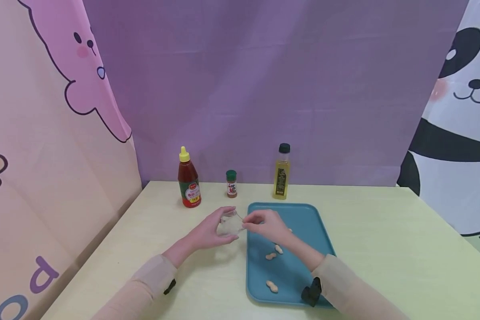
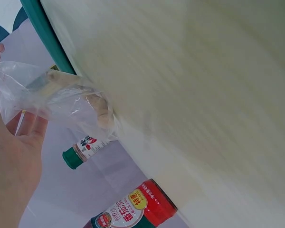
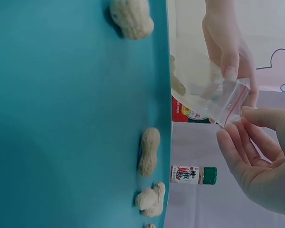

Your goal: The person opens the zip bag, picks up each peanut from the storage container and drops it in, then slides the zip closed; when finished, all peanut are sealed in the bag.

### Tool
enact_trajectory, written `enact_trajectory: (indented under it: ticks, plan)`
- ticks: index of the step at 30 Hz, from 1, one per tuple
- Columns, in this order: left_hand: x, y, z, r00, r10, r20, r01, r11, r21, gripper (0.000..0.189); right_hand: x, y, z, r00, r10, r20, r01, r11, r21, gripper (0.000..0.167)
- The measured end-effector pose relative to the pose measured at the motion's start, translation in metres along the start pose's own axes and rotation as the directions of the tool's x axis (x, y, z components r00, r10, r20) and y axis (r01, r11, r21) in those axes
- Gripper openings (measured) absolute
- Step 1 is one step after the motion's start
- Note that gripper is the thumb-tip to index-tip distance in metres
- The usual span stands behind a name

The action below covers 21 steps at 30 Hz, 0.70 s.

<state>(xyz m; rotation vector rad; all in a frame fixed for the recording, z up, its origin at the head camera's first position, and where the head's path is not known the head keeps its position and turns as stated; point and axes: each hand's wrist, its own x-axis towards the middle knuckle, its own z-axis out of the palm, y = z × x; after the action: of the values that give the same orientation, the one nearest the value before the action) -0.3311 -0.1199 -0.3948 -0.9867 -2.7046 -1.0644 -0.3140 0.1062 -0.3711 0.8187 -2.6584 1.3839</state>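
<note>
A clear zip bag point(image 1: 230, 225) with a red seal line, seen in the right wrist view, hangs between both hands just left of the blue tray. My left hand point(image 1: 209, 231) holds it from the left, the thumb on its near side. My right hand point(image 1: 268, 225) pinches the bag's edge by the seal between thumb and fingertips. Peanuts point(image 2: 99, 108) show through the plastic in the left wrist view. On the blue tray point(image 1: 259, 262), under the right forearm, lie several loose unshelled peanuts point(image 1: 272, 286); the arm hides part of the tray.
Along the back of the table stand a red sauce bottle point(image 1: 190, 184) with a yellow cap, a small green-capped spice jar point(image 1: 231, 184) and an oil bottle point(image 1: 281, 173). A purple cloth point(image 1: 240, 89) hangs behind them. Printed cloths flank both sides.
</note>
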Motion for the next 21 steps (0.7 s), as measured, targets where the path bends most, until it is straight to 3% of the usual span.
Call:
enact_trajectory:
  ticks: [11, 21]
  plan:
    - [0.001, 0.002, 0.001, 1.0, -0.006, 0.006, 0.006, 1.0, 0.0, 0.081, -0.006, 0.009, -0.024, 0.995, 0.033, -0.091, -0.037, 0.998, -0.049, 0.02]
    - [0.001, -0.002, 0.002, 1.0, -0.019, 0.003, 0.019, 1.0, 0.013, 0.081, -0.014, 0.045, -0.048, 0.985, 0.122, -0.12, -0.129, 0.99, -0.054, 0.027]
